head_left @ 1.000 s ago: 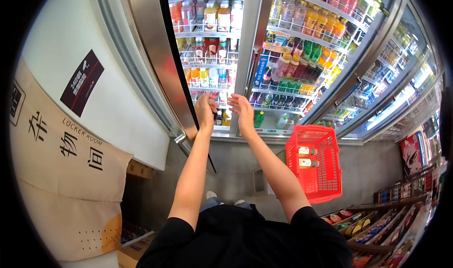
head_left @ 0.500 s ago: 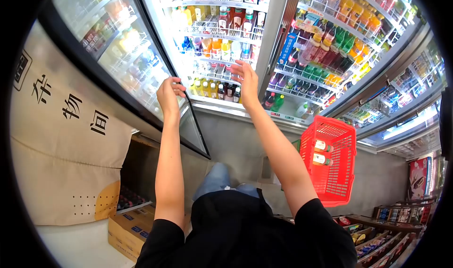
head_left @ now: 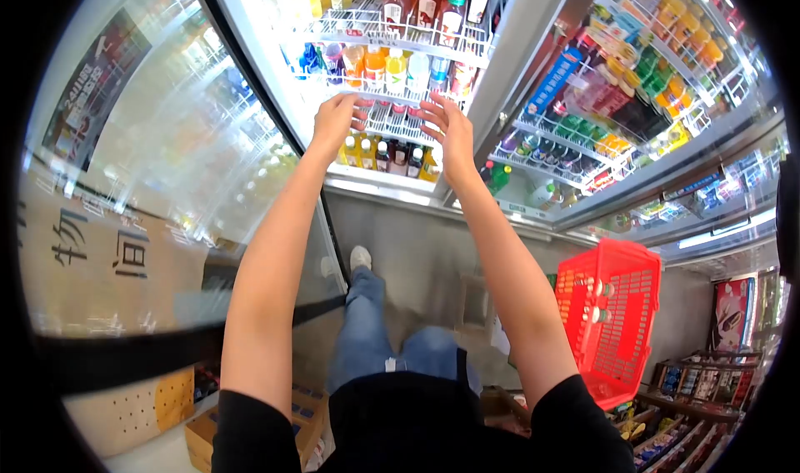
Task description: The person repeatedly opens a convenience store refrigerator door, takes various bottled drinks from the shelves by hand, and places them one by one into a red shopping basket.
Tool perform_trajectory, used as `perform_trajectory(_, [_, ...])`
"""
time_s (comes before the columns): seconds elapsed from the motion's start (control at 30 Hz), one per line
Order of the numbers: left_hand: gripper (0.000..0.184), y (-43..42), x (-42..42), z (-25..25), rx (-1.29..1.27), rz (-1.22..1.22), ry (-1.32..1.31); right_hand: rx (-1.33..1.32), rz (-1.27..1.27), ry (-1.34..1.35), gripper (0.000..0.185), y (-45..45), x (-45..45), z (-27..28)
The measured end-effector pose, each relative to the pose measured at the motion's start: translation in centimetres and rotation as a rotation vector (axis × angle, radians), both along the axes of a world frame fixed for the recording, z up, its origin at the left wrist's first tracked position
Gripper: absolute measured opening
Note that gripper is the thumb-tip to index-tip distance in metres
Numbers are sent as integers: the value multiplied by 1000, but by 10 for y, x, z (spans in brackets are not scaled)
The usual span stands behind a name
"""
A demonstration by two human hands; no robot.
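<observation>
My left hand (head_left: 337, 125) is in front of the lit fridge's lower shelves, its fingers loosely bent and nothing visible in them. Facing it from the right, my right hand (head_left: 451, 135) has its fingers spread and also holds nothing. Between and behind the hands runs a white wire shelf (head_left: 392, 121). Below it stand yellow and dark bottles (head_left: 398, 158). Just above are orange and yellow drink bottles (head_left: 374, 66), and higher up are red-brown bottles with green caps (head_left: 451, 10). Neither hand visibly touches a bottle.
The glass door (head_left: 208, 160) stands open on my left. A red basket (head_left: 636, 327) holding two bottles is at my right. More stocked fridges (head_left: 575, 131) line the right side. A cardboard box (head_left: 202, 440) sits low on the left, and snack racks (head_left: 683, 423) at lower right.
The glass door has swung wider on the left. Both hands have come nearer the shelves, the left one shifting right. My view has moved closer, and a white shoe now shows.
</observation>
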State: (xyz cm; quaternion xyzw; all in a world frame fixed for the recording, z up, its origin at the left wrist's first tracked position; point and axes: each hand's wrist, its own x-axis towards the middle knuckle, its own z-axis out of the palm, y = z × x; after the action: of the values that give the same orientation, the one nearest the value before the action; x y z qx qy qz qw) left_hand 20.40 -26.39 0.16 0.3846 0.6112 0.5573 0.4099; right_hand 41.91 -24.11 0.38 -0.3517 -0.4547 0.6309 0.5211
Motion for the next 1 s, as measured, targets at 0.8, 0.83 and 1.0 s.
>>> perform_trajectory(0.8, [61,324,-76,-18,374,-118,149,497,-151,-293,57,339,-126,-51])
perform_trajectory(0.83, [66,338,-80,-20,433,-148,165,459,-257,-294,55,347,-135,-55])
perform_trajectory(1.0, [59,372,-92,-32,274,-395,180,355,-212,-452,59,364,-145,-56])
